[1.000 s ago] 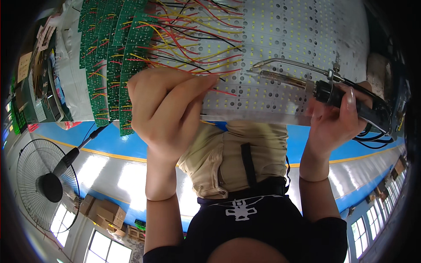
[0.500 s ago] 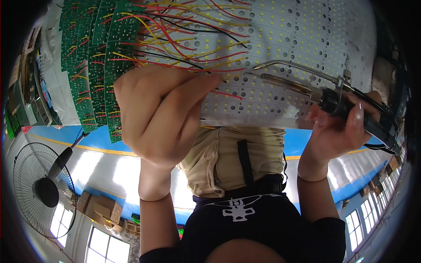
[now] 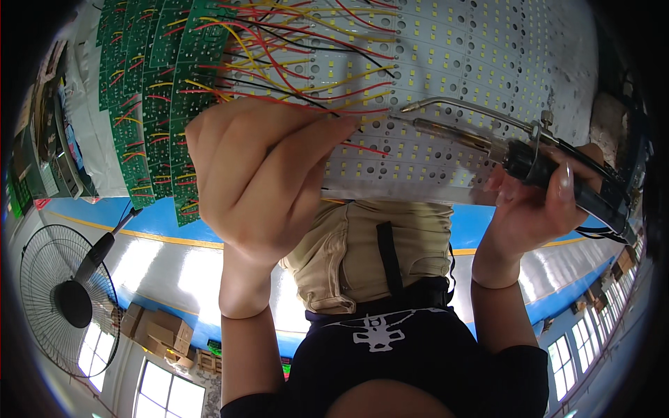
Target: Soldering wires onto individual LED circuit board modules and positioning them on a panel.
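My left hand (image 3: 258,174) is closed in a pinch over the white LED boards (image 3: 446,63), its fingertips on a thin wire whose end is hard to make out. Red, yellow and black wires (image 3: 306,90) run from the green circuit boards (image 3: 188,132) at the left onto the LED boards. In my right hand (image 3: 533,209) is a black-handled soldering iron (image 3: 533,164) with a thin metal tube (image 3: 474,108) clamped along it. Both the iron's tip and the tube's end point left, a short way right of my left fingertips. Part of the green boards is hidden behind my left hand.
A black standing fan (image 3: 70,303) is at the lower left on the floor, with cardboard boxes (image 3: 160,331) beyond it. Black cables trail from the iron's rear at the right. The worktop's near edge runs just in front of my lap.
My left hand has shifted slightly right, and the green boards and wires beside it have moved a little right too. The soldering iron stays almost in place.
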